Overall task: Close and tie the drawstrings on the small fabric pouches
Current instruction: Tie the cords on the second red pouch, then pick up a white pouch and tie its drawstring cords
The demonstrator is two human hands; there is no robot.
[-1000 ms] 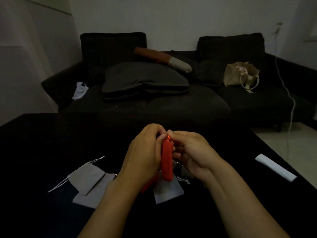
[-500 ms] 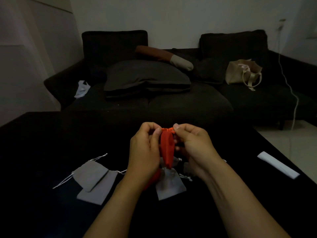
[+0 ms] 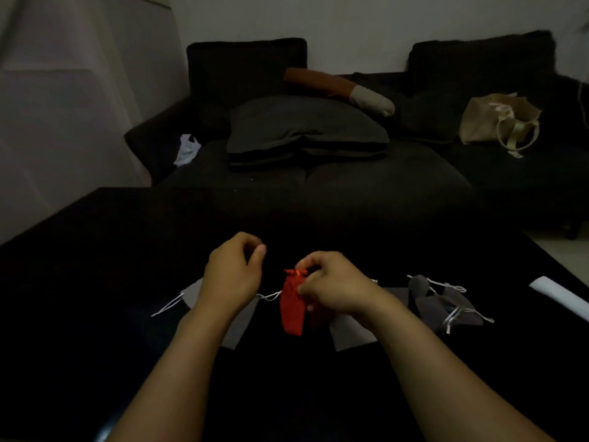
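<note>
A red pouch (image 3: 291, 311) hangs upright over the black table (image 3: 95, 282), its top gathered into a small bunch. My right hand (image 3: 331, 288) pinches the pouch just below that bunch, on its right side. My left hand (image 3: 234, 275) is apart from the pouch, up and to the left, with thumb and forefinger pressed together; no cord shows between them in the dark. Light grey pouches (image 3: 191, 295) with white strings lie flat under my left forearm. Another grey pouch (image 3: 350, 334) lies under my right wrist. Dark grey pouches (image 3: 446, 306) with white cords lie to the right.
A white flat object (image 3: 557, 298) lies near the table's right edge. Behind the table stands a dark sofa (image 3: 350, 193) with a grey pillow (image 3: 306, 129), a beige tote bag (image 3: 497, 122) and a white bag (image 3: 188, 148).
My hands were together at the pouch's top. My left hand has since drawn away up and left, the pouch has dropped lower, and its top now looks bunched. The camera tilted, showing the dark pouches.
</note>
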